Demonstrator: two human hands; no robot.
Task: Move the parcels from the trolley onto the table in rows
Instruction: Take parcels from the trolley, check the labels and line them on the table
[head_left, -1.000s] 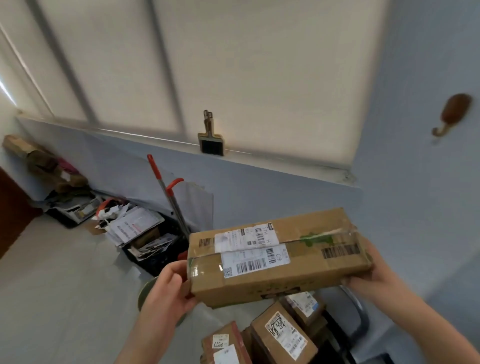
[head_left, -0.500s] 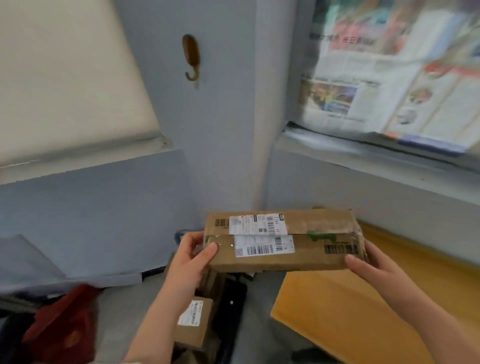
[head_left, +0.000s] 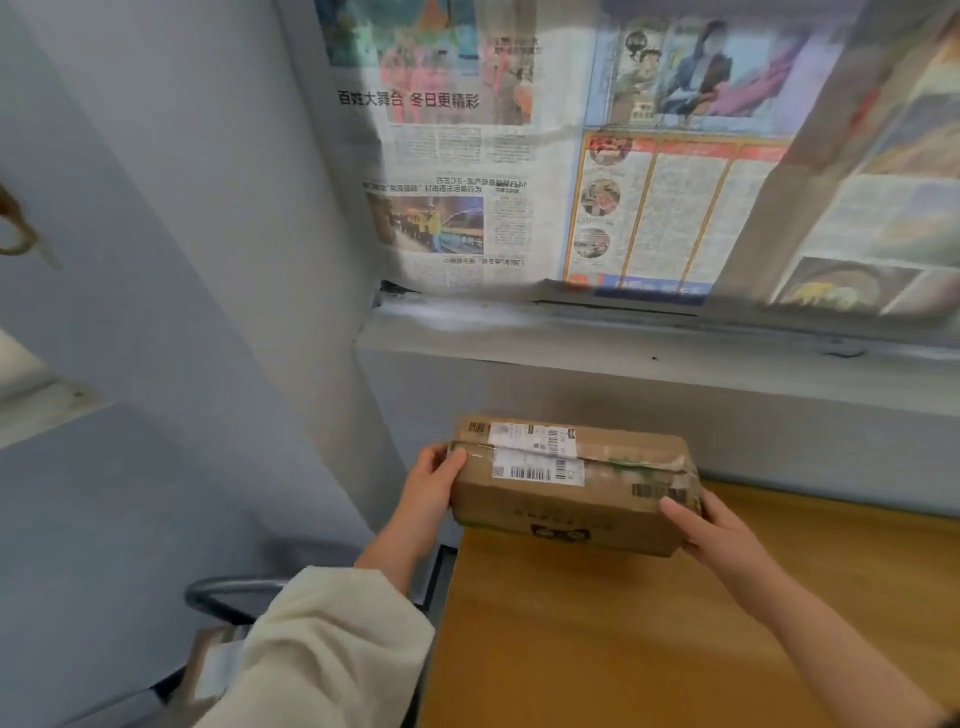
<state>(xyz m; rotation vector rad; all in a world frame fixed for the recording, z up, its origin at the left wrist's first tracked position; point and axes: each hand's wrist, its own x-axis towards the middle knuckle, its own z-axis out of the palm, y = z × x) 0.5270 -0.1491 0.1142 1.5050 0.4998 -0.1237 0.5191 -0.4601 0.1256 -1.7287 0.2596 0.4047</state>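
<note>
Swung over the table (head_left: 623, 649), parcel (head_left: 566, 488) now lies left-right.

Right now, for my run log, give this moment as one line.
step: placing | parcel: over table's far left corner, contact unclear | left hand: grips parcel's left end | right hand: grips its right end

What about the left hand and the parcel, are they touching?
Touching. The head view shows the left hand gripping the parcel at its left end, thumb lying on the top edge.
</note>
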